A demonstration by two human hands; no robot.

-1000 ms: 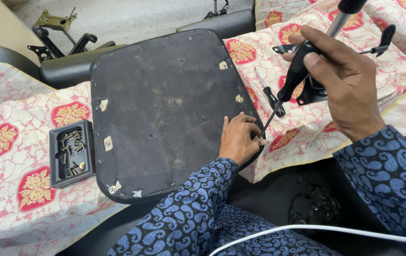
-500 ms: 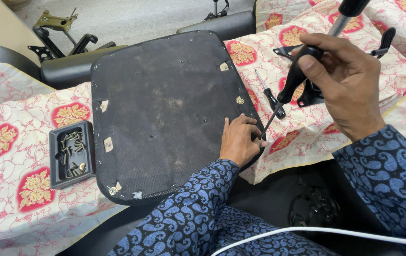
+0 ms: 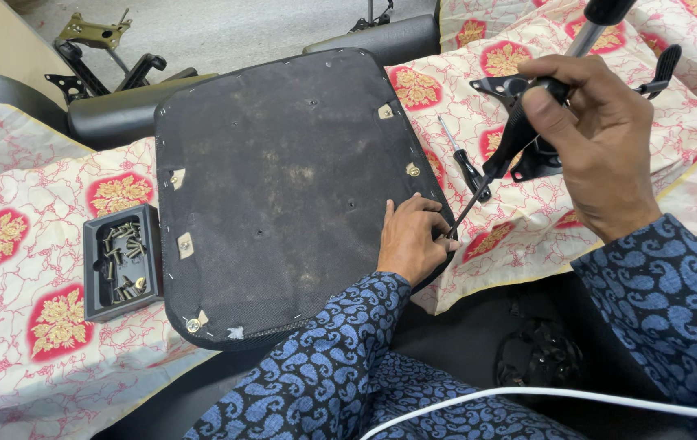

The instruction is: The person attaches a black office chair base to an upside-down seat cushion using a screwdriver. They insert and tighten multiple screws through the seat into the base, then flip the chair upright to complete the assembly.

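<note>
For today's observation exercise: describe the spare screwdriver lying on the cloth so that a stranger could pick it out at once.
Start at the big black seat pad lying on the patterned cloth. Just off its right edge lies the spare screwdriver, flat on the cloth. Unlike the screwdriver gripped in the right hand, nobody touches it, and it is shorter.

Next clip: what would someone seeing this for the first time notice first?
The big black seat pad, lying underside up across the middle on a red-and-cream patterned cloth, dominates. At its right edge the left hand presses down while the right hand holds a black-handled screwdriver tilted, its tip at that edge by the left fingers. Left of the pad sits a small black tray of screws.
</note>
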